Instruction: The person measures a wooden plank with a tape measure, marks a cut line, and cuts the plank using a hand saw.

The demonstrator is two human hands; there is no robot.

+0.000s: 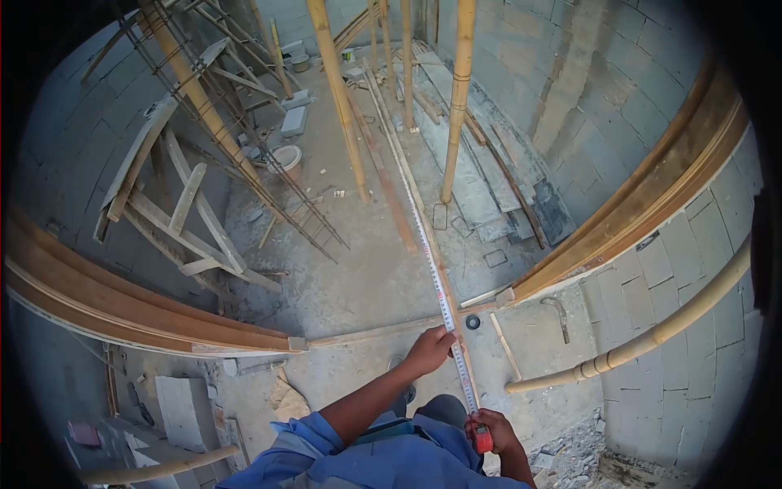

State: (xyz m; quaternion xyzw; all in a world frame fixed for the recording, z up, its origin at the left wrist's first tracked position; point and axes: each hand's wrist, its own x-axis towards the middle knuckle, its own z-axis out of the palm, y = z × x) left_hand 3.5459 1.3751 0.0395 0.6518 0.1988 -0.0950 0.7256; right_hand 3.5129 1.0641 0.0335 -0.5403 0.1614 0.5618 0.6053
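Note:
My right hand (pixel 498 429) is closed around a red tape measure (pixel 483 441) in front of my right thigh. Its white blade (pixel 436 273) runs out away from me along a long wooden strip (pixel 388 114) that reaches into the room. Farther up, the fingers of my left hand (pixel 430 352) pinch the blade against the strip. The far end of the blade is too small to make out.
A hammer (pixel 558 318), a black ring-shaped roll (pixel 472 323) and a short stick (pixel 506 346) lie to the right. Wooden door frame sides (pixel 163 297) flank the opening. Bamboo poles (pixel 460 98), a wooden trestle (pixel 187 200), a bucket (pixel 287 159) and boards (pixel 481 183) stand or lie beyond.

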